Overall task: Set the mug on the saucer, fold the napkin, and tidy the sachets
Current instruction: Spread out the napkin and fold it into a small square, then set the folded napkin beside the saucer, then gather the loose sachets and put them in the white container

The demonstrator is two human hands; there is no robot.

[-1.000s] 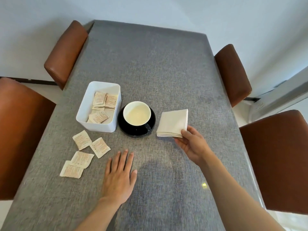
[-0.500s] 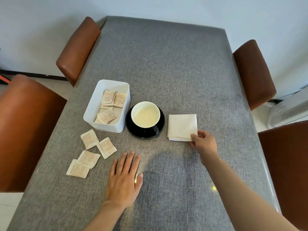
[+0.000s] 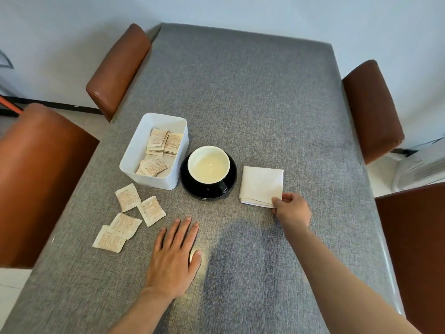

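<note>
A mug (image 3: 208,166), black outside and cream inside, stands on a black saucer (image 3: 190,186) mid-table. Right of it lies a folded cream napkin (image 3: 261,184), flat on the cloth. My right hand (image 3: 292,209) pinches the napkin's near right corner. My left hand (image 3: 174,255) rests flat on the table, fingers spread, holding nothing. Several loose sachets (image 3: 127,196) lie on the cloth left of that hand. More sachets (image 3: 159,150) sit inside a white box (image 3: 134,150) beside the saucer.
A grey cloth covers the table (image 3: 240,92). Brown chairs stand at the far left (image 3: 118,66), near left (image 3: 36,169), far right (image 3: 370,109) and near right (image 3: 416,249). A white appliance (image 3: 423,167) stands on the floor at right.
My right hand has set the folded napkin down flat to the right of the saucer and keeps hold of its near corner. The left hand has stayed flat on the table.
</note>
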